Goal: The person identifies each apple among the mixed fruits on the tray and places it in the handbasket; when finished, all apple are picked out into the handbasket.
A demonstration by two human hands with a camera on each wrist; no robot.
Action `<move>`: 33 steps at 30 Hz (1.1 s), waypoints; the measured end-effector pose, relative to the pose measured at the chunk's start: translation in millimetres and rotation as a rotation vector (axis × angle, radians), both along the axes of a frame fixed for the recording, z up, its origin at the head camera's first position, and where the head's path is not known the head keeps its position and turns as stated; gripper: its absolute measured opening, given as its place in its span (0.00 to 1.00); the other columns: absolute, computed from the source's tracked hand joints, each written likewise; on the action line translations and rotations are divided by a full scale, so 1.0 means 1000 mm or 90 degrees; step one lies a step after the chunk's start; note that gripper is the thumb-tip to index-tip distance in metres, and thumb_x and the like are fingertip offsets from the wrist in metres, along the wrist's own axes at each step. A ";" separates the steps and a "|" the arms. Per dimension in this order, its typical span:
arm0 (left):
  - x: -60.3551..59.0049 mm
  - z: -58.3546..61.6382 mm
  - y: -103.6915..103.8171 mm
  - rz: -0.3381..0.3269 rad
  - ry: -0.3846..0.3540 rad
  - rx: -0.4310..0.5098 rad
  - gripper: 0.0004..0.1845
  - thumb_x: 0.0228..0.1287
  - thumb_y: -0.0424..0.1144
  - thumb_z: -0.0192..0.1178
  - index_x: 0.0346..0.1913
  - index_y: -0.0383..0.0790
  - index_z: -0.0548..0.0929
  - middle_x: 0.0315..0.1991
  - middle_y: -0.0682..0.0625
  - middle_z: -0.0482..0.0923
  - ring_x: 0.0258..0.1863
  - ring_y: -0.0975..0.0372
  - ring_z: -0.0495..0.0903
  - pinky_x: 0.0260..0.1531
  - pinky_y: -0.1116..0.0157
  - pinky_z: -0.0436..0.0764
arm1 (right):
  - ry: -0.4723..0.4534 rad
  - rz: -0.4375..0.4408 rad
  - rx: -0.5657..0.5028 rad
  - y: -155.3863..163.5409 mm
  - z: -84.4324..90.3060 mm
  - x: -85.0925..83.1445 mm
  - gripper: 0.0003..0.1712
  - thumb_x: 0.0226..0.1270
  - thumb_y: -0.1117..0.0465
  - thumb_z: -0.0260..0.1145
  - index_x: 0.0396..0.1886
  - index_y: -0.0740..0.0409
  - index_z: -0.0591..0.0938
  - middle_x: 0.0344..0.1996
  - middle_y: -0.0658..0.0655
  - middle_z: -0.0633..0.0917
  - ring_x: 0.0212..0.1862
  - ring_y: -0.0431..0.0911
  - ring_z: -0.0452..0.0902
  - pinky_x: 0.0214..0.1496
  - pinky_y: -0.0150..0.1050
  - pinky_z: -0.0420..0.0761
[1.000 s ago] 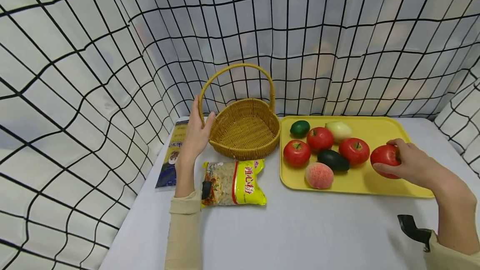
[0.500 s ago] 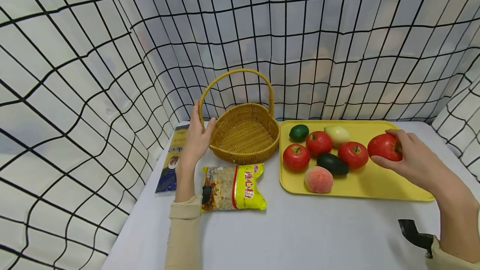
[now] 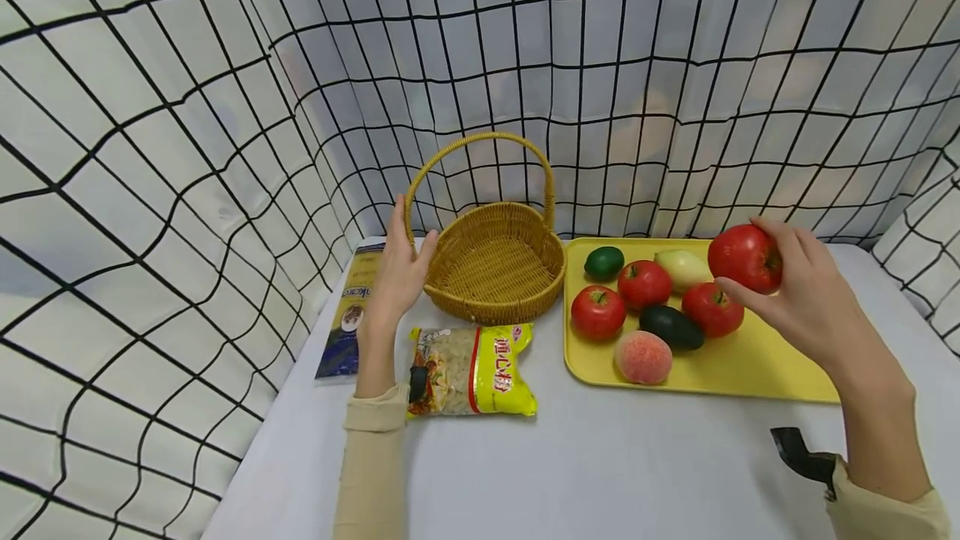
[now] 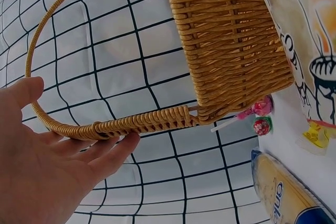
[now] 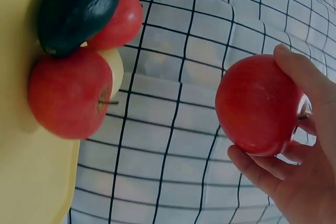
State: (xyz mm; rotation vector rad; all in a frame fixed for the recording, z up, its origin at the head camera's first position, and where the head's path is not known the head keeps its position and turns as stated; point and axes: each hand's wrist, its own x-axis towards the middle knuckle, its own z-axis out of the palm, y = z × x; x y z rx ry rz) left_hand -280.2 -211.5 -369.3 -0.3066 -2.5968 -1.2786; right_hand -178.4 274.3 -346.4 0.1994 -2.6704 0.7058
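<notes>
Two hands at work over a white bench (image 3: pixel 600 457) walled with grid cloth. Right hand (image 3: pixel 806 290) holds a red apple (image 3: pixel 745 257) lifted clear of the yellow tray (image 3: pixel 750 365) — fingers curled round its far side, thumb below, so the fruit sits cupped rather than pinched. The right wrist view confirms it: apple (image 5: pixel 258 106) in the air, fingers (image 5: pixel 302 80) wrapped behind it, nothing under it.

Left hand (image 3: pixel 397 269) rests against the left side of the wicker basket (image 3: pixel 495 273), fingers straight and relaxed, lying along the foot of the handle (image 3: pixel 480 140). The left wrist view shows the fingers (image 4: pixel 107 153) under the woven handle base, touching but not clenched — a steadying touch, it seems, keeping the light basket from sliding. Basket looks empty inside.

On the tray: three more red apples, a lime (image 3: pixel 603 262), a pale yellow fruit (image 3: pixel 681 267), a dark avocado (image 3: pixel 671 327), a peach (image 3: pixel 642 357) — packed toward the tray's left half, near the basket.

Just in front of the basket lies a yellow pasta bag (image 3: pixel 471 370); a blue packet (image 3: pixel 351 323) lies flat left of the left forearm, partly hidden by it. Both well apart from the held apple.
</notes>
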 end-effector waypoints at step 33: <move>0.005 0.001 0.007 0.013 0.005 0.014 0.42 0.80 0.62 0.44 0.82 0.67 0.29 0.86 0.53 0.30 0.85 0.47 0.41 0.80 0.40 0.55 | -0.223 0.348 0.291 -0.265 -0.001 -0.176 0.48 0.67 0.38 0.70 0.79 0.50 0.61 0.74 0.62 0.67 0.72 0.58 0.69 0.69 0.58 0.77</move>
